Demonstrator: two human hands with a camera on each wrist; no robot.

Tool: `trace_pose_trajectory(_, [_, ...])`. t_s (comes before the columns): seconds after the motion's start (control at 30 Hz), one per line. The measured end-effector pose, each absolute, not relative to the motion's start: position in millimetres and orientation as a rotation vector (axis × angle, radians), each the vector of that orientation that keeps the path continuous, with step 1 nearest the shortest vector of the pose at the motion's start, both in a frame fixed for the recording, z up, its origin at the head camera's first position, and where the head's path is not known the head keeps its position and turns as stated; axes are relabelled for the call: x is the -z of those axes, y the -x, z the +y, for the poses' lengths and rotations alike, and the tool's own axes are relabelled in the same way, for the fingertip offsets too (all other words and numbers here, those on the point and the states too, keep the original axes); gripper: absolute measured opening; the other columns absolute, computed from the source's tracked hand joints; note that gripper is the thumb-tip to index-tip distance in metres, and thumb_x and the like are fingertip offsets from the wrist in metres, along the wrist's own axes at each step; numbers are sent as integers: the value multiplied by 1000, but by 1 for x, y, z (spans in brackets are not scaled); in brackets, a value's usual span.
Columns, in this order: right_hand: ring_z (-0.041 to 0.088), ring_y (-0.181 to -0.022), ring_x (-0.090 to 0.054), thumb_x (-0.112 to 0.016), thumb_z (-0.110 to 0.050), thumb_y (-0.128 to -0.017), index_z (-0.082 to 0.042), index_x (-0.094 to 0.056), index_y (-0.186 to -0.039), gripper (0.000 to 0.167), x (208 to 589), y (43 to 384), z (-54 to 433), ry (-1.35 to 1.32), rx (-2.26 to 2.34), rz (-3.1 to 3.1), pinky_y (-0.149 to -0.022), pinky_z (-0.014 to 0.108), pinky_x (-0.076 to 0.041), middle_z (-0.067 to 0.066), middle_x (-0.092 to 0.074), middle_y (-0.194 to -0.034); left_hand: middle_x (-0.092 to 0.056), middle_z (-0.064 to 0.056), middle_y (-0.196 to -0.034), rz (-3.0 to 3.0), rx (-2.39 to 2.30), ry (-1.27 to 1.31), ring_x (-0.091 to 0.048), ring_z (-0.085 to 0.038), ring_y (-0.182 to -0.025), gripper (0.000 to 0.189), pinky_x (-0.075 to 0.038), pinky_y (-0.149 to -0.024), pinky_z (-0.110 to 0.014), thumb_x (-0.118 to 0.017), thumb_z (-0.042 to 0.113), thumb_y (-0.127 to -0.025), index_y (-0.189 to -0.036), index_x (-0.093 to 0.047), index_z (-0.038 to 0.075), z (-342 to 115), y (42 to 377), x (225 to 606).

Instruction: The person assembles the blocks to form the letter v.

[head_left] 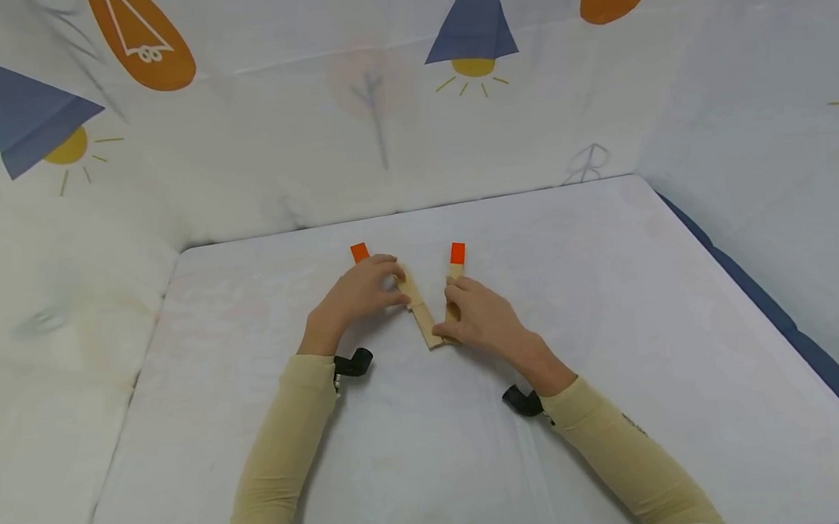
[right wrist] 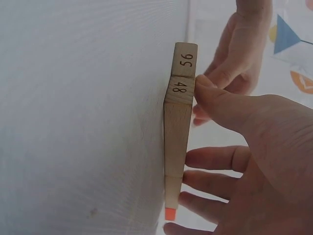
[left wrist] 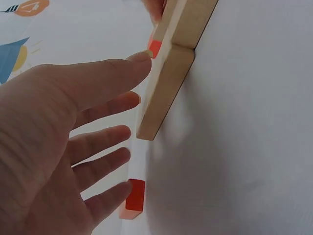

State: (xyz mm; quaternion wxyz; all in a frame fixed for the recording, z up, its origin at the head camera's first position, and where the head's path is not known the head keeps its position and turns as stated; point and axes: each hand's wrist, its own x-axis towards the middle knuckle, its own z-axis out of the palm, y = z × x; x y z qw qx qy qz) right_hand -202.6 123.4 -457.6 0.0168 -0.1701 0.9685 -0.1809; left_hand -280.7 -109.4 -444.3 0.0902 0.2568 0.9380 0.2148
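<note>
Flat wooden blocks lie on the white table in a V, its point toward the person. The left row (head_left: 422,313) has two blocks end to end; the right row (head_left: 451,311) has an orange far tip (head_left: 457,253). My left hand (head_left: 359,294) is over the left row, thumb tip right at its edge, fingers loosely spread. Close by its little finger is another orange block end (left wrist: 135,196), mostly hidden in the head view. My right hand (head_left: 485,314) rests fairly straight fingers along the right row, thumb by the numbered near block end (right wrist: 179,89).
A white cloth covers the table (head_left: 428,449). Behind and beside it hangs a white fabric (head_left: 246,160) printed with blue triangles and orange shapes. Black wrist cameras (head_left: 353,362) sit at both cuffs. A dark blue strip (head_left: 759,302) runs beyond the right edge.
</note>
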Motion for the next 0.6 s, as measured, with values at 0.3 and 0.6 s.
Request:
trace_pose_trajectory(0.3, [17, -88, -47, -76, -49, -83, -11, -57, -100, 46, 456, 202, 121, 508, 555, 2989, -64, 28, -37, 2, -54, -111, -60, -1, -132, 2828, -752, -715, -56, -21, -121, 34, -46, -104, -43, -75, 34, -87, -117, -68, 19, -131, 289, 439])
trace_pose_trajectory(0.6, [16, -83, -45, -77, -48, -83, -12, -55, -95, 44, 457, 201, 122, 485, 582, 2979, -61, 27, -34, 2, -50, -102, -50, -5, -149, 2890, -657, -666, -38, -28, -145, 39, -37, -115, -52, -71, 33, -88, -123, -66, 17, -146, 300, 443])
